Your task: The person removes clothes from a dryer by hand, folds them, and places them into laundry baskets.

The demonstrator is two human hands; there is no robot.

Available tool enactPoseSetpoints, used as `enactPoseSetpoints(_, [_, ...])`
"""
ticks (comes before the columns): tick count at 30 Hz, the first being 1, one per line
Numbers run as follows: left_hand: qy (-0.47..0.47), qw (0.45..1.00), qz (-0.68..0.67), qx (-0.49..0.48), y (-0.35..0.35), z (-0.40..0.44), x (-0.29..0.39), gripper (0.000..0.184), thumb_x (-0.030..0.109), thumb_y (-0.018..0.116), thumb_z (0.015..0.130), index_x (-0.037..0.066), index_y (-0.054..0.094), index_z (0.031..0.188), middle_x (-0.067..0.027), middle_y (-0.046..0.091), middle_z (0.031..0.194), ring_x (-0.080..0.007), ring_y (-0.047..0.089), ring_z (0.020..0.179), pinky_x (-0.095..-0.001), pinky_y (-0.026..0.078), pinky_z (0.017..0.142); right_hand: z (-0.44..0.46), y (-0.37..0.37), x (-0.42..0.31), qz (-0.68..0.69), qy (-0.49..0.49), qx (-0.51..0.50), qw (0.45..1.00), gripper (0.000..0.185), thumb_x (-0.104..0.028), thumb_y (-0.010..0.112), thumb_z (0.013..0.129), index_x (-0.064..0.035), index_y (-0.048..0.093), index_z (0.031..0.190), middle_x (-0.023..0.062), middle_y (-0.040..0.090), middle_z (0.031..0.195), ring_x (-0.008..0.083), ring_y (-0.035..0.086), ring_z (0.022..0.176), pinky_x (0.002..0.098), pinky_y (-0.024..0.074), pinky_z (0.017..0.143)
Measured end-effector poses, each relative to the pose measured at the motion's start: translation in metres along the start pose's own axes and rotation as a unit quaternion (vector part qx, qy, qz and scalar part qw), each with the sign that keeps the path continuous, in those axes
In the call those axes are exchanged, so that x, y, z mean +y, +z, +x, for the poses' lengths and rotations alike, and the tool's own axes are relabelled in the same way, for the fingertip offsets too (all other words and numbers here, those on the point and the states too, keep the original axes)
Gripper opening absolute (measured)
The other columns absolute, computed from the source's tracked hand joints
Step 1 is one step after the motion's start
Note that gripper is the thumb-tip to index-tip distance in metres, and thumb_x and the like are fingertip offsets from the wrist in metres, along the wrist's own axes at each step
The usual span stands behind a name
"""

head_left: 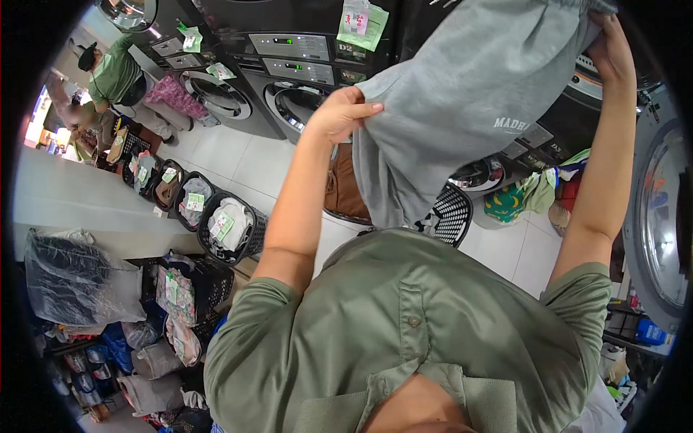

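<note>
Grey sweatpants [462,94] with white lettering hang stretched out between my two hands. My left hand [343,114] pinches the fabric edge at the left. At the upper right, my right hand [612,47] grips the cloth beside the gathered waistband. The lower part of the garment hangs over a black laundry basket [455,215], with brown cloth [345,187] just to its left. Part of what lies in the basket is hidden behind the grey fabric.
Washing machines [289,101] line the back. Baskets of tagged clothes [229,224] stand at the left, above piled bags [79,281]. A person in green [115,72] stands at the upper left. A round machine door [668,209] hangs open at the right.
</note>
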State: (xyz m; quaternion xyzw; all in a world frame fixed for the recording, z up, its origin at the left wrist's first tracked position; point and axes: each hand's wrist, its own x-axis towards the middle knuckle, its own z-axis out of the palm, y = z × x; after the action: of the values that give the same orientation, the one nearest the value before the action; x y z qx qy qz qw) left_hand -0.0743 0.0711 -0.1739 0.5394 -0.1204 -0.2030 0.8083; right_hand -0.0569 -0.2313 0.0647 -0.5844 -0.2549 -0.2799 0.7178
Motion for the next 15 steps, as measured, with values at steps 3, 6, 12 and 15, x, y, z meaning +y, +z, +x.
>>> enactPoseSetpoints(3, [-0.043,0.951,0.271,0.142,-0.016,-0.021,-0.006,0.018,0.014,0.067,0.071,0.003,0.056,0.078,0.0004,0.059,0.076,-0.0091,0.049,0.061,-0.0224,0.038,0.052,0.0,-0.087,0.022,-0.05,0.161,0.01,0.986,0.034,-0.009,0.046,0.083,-0.0012,0.045,0.117,0.009,0.051,0.113,0.0187,0.047,0.106,0.0326,0.0329,0.094])
enactPoseSetpoints(6, [-0.04,0.877,0.42,0.228,-0.023,-0.051,-0.015,0.026,0.017,0.071,0.067,0.007,0.048,0.06,-0.0009,0.059,0.072,-0.0102,0.051,0.061,-0.0247,0.041,0.063,-0.039,-0.105,0.002,-0.141,0.171,0.001,0.975,0.037,-0.005,0.045,0.08,0.0001,0.043,0.117,0.0148,0.052,0.11,0.0233,0.051,0.1,0.0363,0.0387,0.088])
enactPoseSetpoints(12, [0.001,0.946,-0.091,-0.311,-0.017,-0.099,-0.017,0.025,0.028,0.064,0.074,0.005,0.057,0.078,-0.0106,0.061,0.091,-0.0238,0.054,0.096,-0.0446,0.03,0.096,-0.15,-0.154,0.005,-0.079,0.451,-0.069,0.886,0.04,-0.015,0.043,0.081,0.0033,0.043,0.116,0.0172,0.05,0.114,0.0286,0.051,0.102,0.0402,0.0384,0.089])
enactPoseSetpoints(15, [-0.276,0.869,-0.407,0.057,-0.004,-0.126,-0.14,0.052,0.045,0.05,0.08,0.005,0.049,0.112,-0.01,0.057,0.105,-0.0259,0.051,0.101,-0.0415,0.037,0.09,-0.252,-0.119,0.069,0.002,0.626,-0.001,0.78,0.042,-0.021,0.043,0.082,0.0044,0.043,0.115,0.0178,0.05,0.113,0.0292,0.051,0.102,0.0404,0.0384,0.09])
